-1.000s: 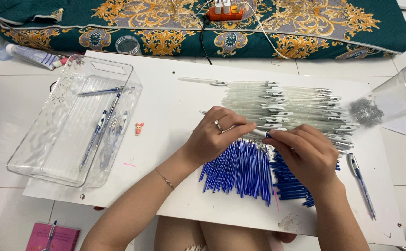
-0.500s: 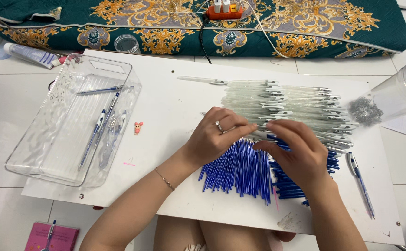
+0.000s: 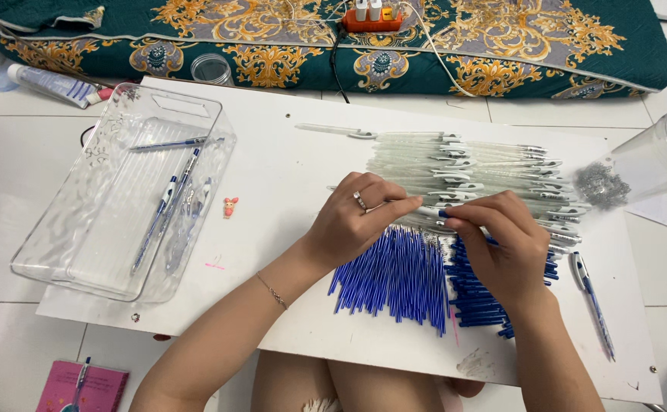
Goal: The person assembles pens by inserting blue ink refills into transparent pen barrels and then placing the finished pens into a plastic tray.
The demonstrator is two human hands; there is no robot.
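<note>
From the head camera, looking down at the white board across my lap: my left hand and right hand meet near the middle of it, fingertips almost touching. Between them I pinch a clear pen barrel, which lies nearly level. My left thumb and forefinger close on its left part, and my right fingertips close on its right end, where a small dark blue tip shows just at my forefinger. So both hands are shut around this one pen, and it sits right in the gap between the two grips, above the board rather than lying flat on it.

Just behind my fingers lies the row of clear pen barrels, packed side by side with their clips to the right. Under and in front of my hands lies the spread of blue refills, with a second heap of blue parts beneath my right palm.

To my left, well apart, a clear plastic tray holds a few finished pens. One more finished pen lies at the board's right edge, near my right wrist. A clear cup lies tipped at the far right.
</note>
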